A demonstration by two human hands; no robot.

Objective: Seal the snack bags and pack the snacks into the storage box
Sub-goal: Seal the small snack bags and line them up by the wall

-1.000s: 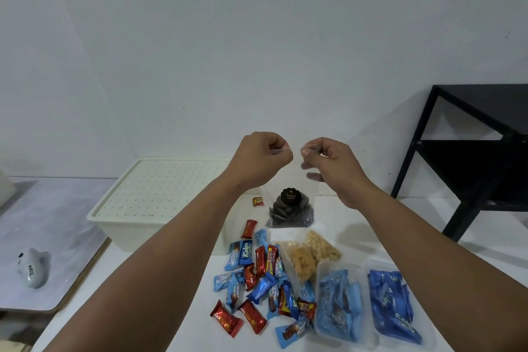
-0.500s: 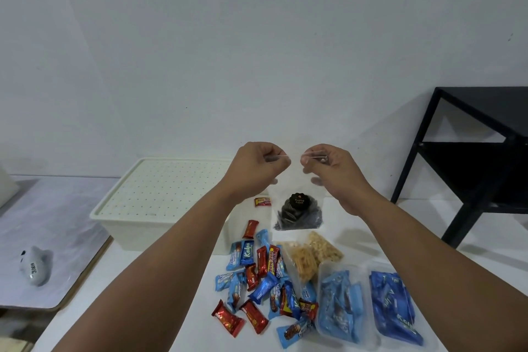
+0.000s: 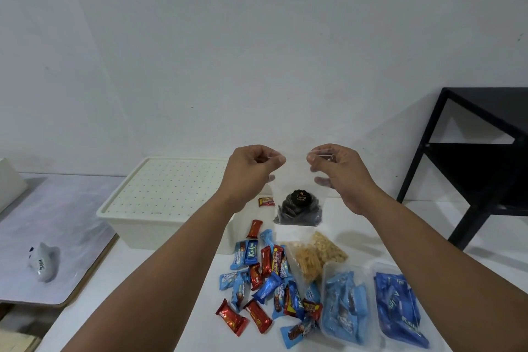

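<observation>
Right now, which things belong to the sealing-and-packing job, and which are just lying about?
Job: clear bag of dark snacks held up by left hand and right hand; loose wrapped snacks; lidded storage box.
Lying about: black shelf; white figurine.

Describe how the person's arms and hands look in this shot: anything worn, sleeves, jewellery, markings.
Both forearms are bare as far up as the frame shows; no sleeve edge is in view. The left hand and right hand wear no gloves, and no rings, watch or bracelet show on the visible sides. No tattoos or other markings can be seen.
</observation>
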